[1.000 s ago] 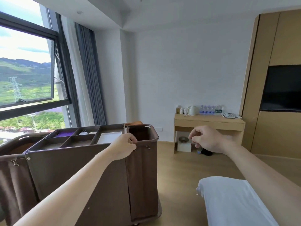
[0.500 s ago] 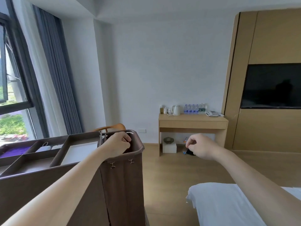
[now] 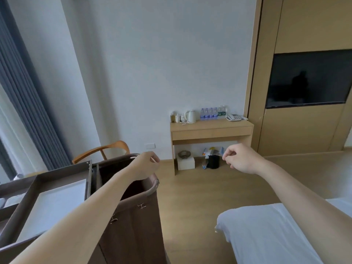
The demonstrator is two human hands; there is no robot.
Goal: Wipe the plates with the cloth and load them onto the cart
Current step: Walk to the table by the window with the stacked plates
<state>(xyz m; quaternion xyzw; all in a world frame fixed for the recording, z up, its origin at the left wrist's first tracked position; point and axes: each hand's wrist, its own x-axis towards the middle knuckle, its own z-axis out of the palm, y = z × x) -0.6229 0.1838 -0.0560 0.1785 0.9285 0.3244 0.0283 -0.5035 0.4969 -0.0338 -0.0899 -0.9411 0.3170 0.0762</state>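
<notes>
The brown housekeeping cart point(image 3: 133, 225) stands at the lower left, with a dark fabric bag at its near end and a tray top holding a white flat sheet point(image 3: 57, 204). My left hand point(image 3: 145, 165) reaches over the bag's far corner, fingers curled at its rim. My right hand point(image 3: 240, 159) hovers in the air to the right with curled fingers and nothing in it. No plate or cloth shows.
A wooden desk point(image 3: 211, 130) stands against the far wall with a kettle, several water bottles and a phone. Under it sit a white box with a small dish point(image 3: 184, 154) and a black bin point(image 3: 213, 161). A wooden chair point(image 3: 106, 149) stands behind the cart, and a white bed corner point(image 3: 266, 231) lies lower right.
The view has swung right and the window has left the frame. The cart has slid left and nearer. Both hands keep their pose, with the left still at the bag rim.
</notes>
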